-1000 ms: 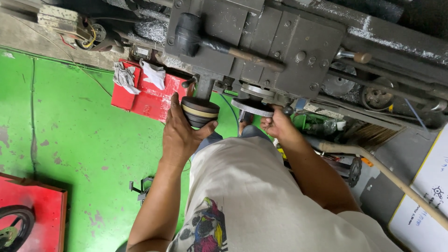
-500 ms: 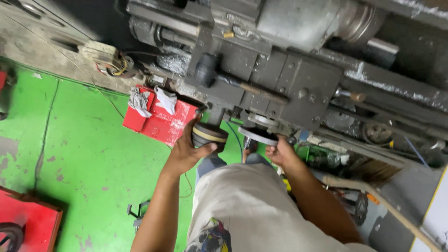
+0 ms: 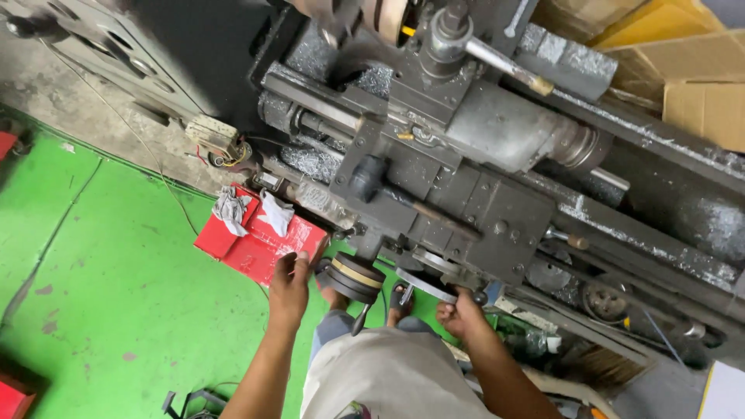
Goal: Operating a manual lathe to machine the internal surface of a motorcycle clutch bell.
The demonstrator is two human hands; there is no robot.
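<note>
Overhead view of a person standing at a large grey metal lathe [image 3: 497, 178], seen from above the pale shirt [image 3: 388, 380]. The left hand [image 3: 291, 287] rests against the 9 o'clock side of a round black handwheel with a tan band [image 3: 355, 278], its fingers [image 3: 317, 254] extended and spread rather than wrapped around the wheel. The right hand [image 3: 459, 314] lies at 3 o'clock from that wheel, with its fingers curled closed over the rim of a thin silver-grey handwheel [image 3: 425, 285] mounted low on the lathe's dark apron [image 3: 466, 209]. Both wheels sit just beside each other at the front edge of the machine, directly ahead of the person's body. A black ball-ended lever [image 3: 369, 177] projects from the apron at 12 o'clock from the banded wheel. At 10 o'clock from the left hand, a red rectangular metal tray [image 3: 248, 252] lies on the green painted floor [image 3: 101, 295], carrying two crumpled grey-white rags [image 3: 233, 209]. Brown cardboard boxes [image 3: 683, 70] stand beyond the lathe at 2 o'clock.
</note>
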